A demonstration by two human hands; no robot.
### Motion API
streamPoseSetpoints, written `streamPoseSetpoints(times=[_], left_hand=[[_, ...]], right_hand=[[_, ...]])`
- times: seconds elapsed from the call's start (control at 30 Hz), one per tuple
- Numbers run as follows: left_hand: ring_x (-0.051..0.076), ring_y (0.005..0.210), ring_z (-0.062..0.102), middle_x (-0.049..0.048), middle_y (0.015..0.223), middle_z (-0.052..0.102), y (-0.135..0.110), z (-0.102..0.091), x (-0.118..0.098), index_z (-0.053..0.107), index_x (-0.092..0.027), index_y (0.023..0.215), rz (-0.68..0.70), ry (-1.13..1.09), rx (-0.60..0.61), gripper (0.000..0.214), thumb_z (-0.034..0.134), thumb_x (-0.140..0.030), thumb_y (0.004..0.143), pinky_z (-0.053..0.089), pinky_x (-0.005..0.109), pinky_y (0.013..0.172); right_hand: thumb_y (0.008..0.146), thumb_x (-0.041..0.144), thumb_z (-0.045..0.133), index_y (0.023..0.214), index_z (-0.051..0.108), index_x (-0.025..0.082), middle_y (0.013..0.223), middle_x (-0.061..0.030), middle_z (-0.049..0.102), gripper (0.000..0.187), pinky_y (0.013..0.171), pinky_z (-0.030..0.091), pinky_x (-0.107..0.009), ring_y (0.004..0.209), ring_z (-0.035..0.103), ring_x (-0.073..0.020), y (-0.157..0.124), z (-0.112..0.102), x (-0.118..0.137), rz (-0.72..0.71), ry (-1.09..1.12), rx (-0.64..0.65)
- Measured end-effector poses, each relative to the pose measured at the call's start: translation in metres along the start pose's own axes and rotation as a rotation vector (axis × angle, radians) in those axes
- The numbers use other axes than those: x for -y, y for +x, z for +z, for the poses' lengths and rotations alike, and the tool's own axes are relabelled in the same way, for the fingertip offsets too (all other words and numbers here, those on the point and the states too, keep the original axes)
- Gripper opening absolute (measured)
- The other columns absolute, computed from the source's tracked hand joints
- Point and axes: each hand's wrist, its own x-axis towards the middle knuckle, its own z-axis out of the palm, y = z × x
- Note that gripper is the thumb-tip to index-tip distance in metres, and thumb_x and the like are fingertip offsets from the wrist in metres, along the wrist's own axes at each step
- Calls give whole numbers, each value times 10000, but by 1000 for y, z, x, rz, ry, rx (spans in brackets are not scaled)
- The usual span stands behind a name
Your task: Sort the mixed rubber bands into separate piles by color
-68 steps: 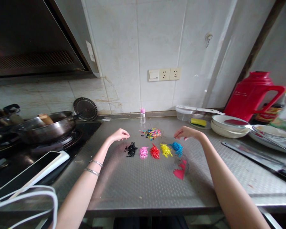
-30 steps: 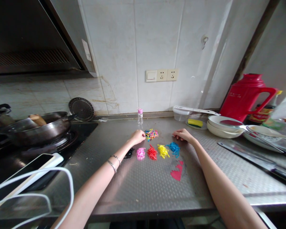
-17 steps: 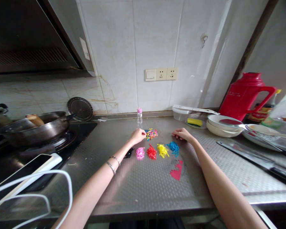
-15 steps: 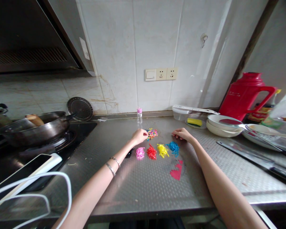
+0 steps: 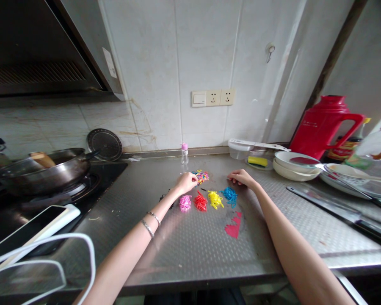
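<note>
My left hand (image 5: pixel 187 182) is pinched closed at the left edge of a mixed-colour pile of small rubber bands (image 5: pixel 202 175); what its fingertips hold is too small to make out. A small dark band (image 5: pixel 204 189) lies just right of those fingertips. Nearer me, single-colour piles form a row: pink bands (image 5: pixel 185 203), red bands (image 5: pixel 200 201), yellow bands (image 5: pixel 215 199) and blue bands (image 5: pixel 230 196). My left forearm partly covers black bands (image 5: pixel 162 197). My right hand (image 5: pixel 241 178) rests on the counter behind the blue pile, fingers loosely bent, holding nothing visible.
A clear bottle with pink cap (image 5: pixel 184 156) stands behind the piles. Rightward are a plastic tub (image 5: pixel 238 151), a yellow sponge (image 5: pixel 257 161), bowls (image 5: pixel 295 169), a knife (image 5: pixel 333 209) and a red thermos (image 5: pixel 322 127). A pan (image 5: pixel 41 173) sits on the stove at left.
The small dark band now shows beside my left fingertips, where none was visible before. My left hand has shifted only slightly; my right hand stays in place. The view has moved a little.
</note>
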Motion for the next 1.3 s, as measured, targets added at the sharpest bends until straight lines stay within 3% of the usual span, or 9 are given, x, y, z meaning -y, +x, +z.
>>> streamPoseSetpoints(times=[0.13, 0.33, 0.5, 0.63, 0.73, 0.87, 0.97, 1.1, 1.3], left_hand=[[137, 685, 585, 41, 772, 682, -1, -1, -11, 698, -155, 750, 94, -54, 25, 198, 513, -218, 713, 398, 218, 663], [128, 696, 577, 42, 766, 677, -8, 4, -41, 694, -143, 767, 278, -78, 170, 185, 527, -159, 688, 400, 213, 683], [130, 682, 569, 42, 750, 671, -13, 9, -48, 691, -143, 780, 266, -68, 185, 186, 545, -136, 665, 401, 219, 664], [122, 674, 568, 37, 765, 673, -9, 2, -44, 689, -137, 786, 242, -144, 174, 183, 552, -138, 664, 407, 212, 647], [124, 688, 573, 43, 782, 676, -2, -13, -31, 689, -132, 784, 189, -203, 95, 177, 547, -182, 691, 416, 218, 657], [137, 699, 582, 63, 773, 677, 5, -39, 6, 684, -104, 787, 24, -255, 2, 194, 557, -213, 688, 433, 238, 681], [143, 722, 586, 69, 764, 675, 1, -52, 42, 682, -99, 755, -112, -280, -80, 199, 544, -226, 688, 440, 243, 689], [111, 599, 546, 69, 690, 656, -16, -60, 77, 681, -95, 762, -341, -306, -154, 204, 547, -225, 681, 404, 197, 530], [37, 412, 371, 61, 713, 638, -29, -62, 91, 666, -96, 851, -516, -383, -140, 261, 551, -248, 673, 221, 163, 362]], right_hand=[[684, 371, 546, 707, 653, 103, 490, -12, 548, 289, 363, 320, -147, 406, 444, -56, 1, 0, -1, 4, 0, -4], [673, 363, 548, 702, 650, 106, 483, -2, 533, 278, 359, 314, -147, 407, 440, -56, 1, 2, 0, -6, -12, -10], [663, 363, 555, 716, 658, 111, 482, 0, 539, 278, 365, 320, -147, 413, 446, -58, 2, 3, 0, -8, -31, -5], [666, 356, 551, 723, 662, 109, 475, -3, 540, 277, 365, 320, -151, 405, 441, -60, 2, 3, 0, -1, -39, -8], [672, 340, 539, 734, 668, 108, 458, 2, 533, 273, 383, 328, -168, 394, 431, -66, 1, 3, 9, -34, -73, -60], [661, 293, 540, 731, 683, 122, 560, -19, 609, 234, 485, 380, -187, 511, 516, -104, -5, 10, 38, -201, -157, -110], [648, 244, 548, 761, 694, 148, 687, -25, 662, 208, 558, 395, -184, 622, 557, -121, -10, 27, 63, -342, -240, -34], [643, 207, 536, 768, 695, 177, 683, 5, 655, 204, 557, 373, -161, 622, 553, -101, -18, 56, 83, -428, -355, 128], [614, 195, 549, 796, 680, 218, 691, 22, 645, 226, 508, 324, -151, 596, 529, -86, -28, 75, 92, -420, -531, 199]])
